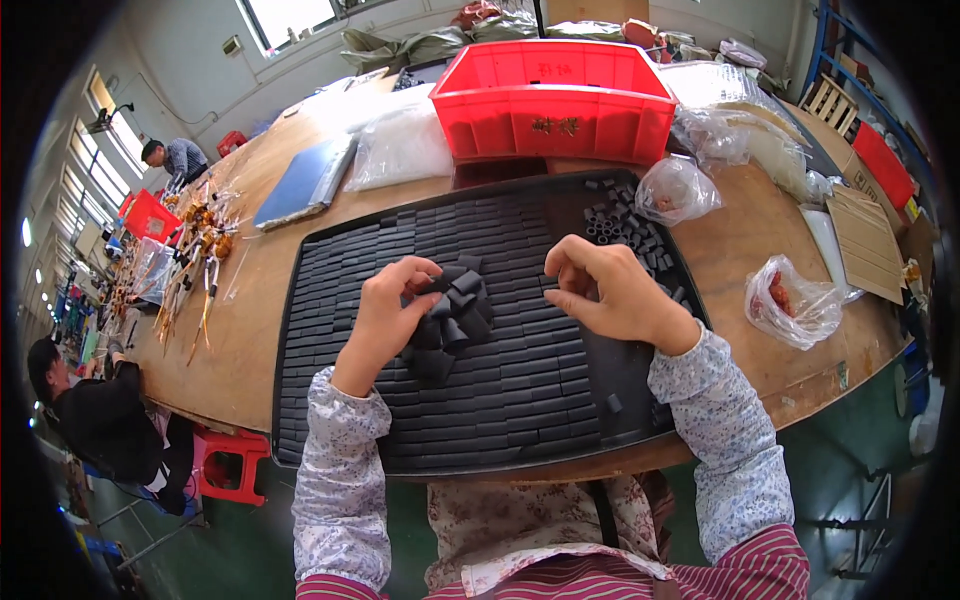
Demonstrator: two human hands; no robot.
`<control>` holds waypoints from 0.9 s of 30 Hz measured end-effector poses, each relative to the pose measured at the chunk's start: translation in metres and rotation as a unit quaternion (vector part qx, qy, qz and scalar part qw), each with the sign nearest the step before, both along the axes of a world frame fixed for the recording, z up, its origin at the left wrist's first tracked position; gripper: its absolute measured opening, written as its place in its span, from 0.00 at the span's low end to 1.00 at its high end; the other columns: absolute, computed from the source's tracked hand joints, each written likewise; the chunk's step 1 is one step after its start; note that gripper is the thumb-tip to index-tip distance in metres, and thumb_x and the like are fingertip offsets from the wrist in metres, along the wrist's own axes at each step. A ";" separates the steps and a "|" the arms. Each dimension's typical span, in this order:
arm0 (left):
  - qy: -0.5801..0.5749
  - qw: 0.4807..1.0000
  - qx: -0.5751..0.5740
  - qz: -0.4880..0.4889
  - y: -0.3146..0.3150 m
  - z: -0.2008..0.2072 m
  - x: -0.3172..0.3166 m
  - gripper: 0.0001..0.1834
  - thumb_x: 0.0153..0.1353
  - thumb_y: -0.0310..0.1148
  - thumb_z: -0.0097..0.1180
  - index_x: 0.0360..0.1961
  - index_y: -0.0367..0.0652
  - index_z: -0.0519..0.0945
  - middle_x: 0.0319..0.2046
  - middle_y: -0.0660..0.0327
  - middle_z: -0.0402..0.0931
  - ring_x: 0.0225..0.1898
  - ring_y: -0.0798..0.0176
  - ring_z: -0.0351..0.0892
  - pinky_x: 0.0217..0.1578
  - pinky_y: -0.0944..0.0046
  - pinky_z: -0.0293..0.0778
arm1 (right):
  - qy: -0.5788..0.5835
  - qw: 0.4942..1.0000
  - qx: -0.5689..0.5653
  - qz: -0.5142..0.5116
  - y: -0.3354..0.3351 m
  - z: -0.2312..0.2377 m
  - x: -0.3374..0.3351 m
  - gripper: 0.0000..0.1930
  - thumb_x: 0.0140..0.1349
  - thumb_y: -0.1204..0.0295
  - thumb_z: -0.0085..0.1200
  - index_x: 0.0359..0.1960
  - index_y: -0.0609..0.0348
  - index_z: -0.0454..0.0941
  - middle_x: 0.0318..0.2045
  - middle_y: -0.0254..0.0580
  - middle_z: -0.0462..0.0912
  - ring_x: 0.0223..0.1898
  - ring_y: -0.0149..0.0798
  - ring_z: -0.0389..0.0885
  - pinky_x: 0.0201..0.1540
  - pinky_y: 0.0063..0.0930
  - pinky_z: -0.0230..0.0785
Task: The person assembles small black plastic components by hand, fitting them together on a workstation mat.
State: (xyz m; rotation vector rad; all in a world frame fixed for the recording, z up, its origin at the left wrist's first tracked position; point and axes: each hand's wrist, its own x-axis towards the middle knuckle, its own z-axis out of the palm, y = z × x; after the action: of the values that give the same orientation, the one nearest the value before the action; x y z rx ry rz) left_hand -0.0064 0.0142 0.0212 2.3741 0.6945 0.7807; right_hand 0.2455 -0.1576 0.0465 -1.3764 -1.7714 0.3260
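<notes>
A large black tray (pixel 286 340) lies before me, lined with tight rows of short black tube pieces (pixel 510 395). Over its middle, a loose heap of black tube pieces (pixel 462 322) rests on the rows. At the heap's left side is my left hand (pixel 385 318), its thumb and forefinger closed around one black tube piece. My right hand (pixel 618 292) hovers above the right part of the tray, thumb and forefinger apart, the other fingers curled; nothing shows between them. Loose tube pieces (pixel 628 228) are scattered at the tray's far right corner, some standing on end.
Behind the tray stands a red plastic crate (pixel 560 122). A blue flat pack (pixel 308 178) and clear plastic bags (pixel 402 150) lie to its left. At right are a knotted bag (pixel 795 303) and cardboard (pixel 866 240). Wire bundles (pixel 205 245) and a seated co-worker (pixel 115 420) are at left.
</notes>
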 end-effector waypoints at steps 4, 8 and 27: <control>-0.040 0.993 -0.105 -0.025 -0.015 0.010 0.002 0.07 0.61 0.20 0.61 0.33 0.37 0.74 0.32 0.64 0.80 0.31 0.80 0.73 0.32 0.76 0.73 | -0.003 0.995 -0.092 0.041 -0.009 0.004 0.004 0.10 0.54 0.77 0.63 0.34 0.63 0.74 0.21 0.44 0.80 0.25 0.43 0.83 0.29 0.32 0.74; -0.117 0.952 -0.261 -0.106 -0.037 0.011 0.010 0.15 0.62 0.18 0.57 0.24 0.40 0.65 0.36 0.55 0.81 0.26 0.80 0.69 0.28 0.79 0.68 | -0.120 0.976 -0.183 0.016 -0.041 0.001 0.000 0.12 0.56 0.72 0.62 0.36 0.61 0.71 0.23 0.47 0.81 0.29 0.54 0.82 0.32 0.44 0.72; -0.021 0.864 -0.423 -0.271 -0.083 -0.006 0.016 0.11 0.61 0.23 0.66 0.41 0.30 0.78 0.31 0.61 0.81 0.32 0.73 0.79 0.35 0.71 0.77 | -0.174 0.971 -0.159 -0.028 -0.097 -0.004 -0.029 0.15 0.49 0.83 0.63 0.38 0.63 0.72 0.33 0.46 0.79 0.32 0.43 0.82 0.36 0.32 0.76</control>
State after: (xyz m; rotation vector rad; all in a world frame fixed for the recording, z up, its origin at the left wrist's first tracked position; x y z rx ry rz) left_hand 0.0093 -0.0686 0.0149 1.5892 0.2260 0.1925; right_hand 0.2161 -0.2548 0.0422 -1.7949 -2.0232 0.3668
